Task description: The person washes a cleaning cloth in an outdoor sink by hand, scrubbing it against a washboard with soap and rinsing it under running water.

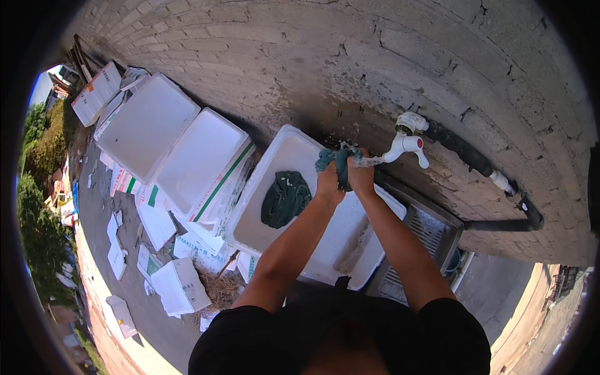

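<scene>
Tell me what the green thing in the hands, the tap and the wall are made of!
The green cloth looks like soft fabric, because it bunches and folds. The tap seems to be smooth white plastic with a slight shine, though painted metal is possible. The wall looks like rough, dull brick or block, with joint lines and cracks.

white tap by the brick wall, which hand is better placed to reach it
Probably the right hand: it is nearer the white tap, by the running water, while the left hand is farther left. Both hold the green cloth, though.
</scene>
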A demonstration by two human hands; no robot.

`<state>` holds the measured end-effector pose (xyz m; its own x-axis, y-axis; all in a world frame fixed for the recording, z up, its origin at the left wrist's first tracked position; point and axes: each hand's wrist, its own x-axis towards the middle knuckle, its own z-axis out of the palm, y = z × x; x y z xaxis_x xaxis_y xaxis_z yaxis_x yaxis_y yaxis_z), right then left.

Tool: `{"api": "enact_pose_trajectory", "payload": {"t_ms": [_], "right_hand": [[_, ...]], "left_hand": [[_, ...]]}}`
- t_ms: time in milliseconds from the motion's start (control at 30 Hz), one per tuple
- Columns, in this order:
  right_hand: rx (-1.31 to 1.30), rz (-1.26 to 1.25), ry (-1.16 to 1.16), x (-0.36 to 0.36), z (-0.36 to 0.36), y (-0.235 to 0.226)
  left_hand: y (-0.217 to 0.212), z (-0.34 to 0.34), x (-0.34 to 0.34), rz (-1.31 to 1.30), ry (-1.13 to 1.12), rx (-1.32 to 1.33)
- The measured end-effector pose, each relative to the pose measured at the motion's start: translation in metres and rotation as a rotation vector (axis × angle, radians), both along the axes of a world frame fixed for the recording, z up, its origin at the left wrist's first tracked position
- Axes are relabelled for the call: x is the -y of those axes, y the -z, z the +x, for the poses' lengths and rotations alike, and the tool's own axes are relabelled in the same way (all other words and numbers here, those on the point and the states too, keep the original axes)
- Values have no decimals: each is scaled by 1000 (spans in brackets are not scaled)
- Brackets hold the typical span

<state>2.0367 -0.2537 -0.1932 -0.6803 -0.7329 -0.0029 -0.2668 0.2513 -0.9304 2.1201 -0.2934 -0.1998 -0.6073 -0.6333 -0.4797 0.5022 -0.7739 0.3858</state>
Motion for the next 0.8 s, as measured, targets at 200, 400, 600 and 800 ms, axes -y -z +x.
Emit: {"api": "enact_pose_trajectory", "payload": {"t_ms": [200, 400, 600, 800], "right_hand": [[-65, -215, -23, 2, 59, -14], [447, -302, 85, 6, 11, 6], [228, -139, 180, 10, -13, 2], [-104, -263, -31, -4, 7, -43]], "left_hand": [[49, 12, 42, -241, 87, -61], [-6, -8, 6, -146, 108, 271], [17, -3, 13, -211, 174, 211], [-7, 2, 18, 282, 288, -266]]}}
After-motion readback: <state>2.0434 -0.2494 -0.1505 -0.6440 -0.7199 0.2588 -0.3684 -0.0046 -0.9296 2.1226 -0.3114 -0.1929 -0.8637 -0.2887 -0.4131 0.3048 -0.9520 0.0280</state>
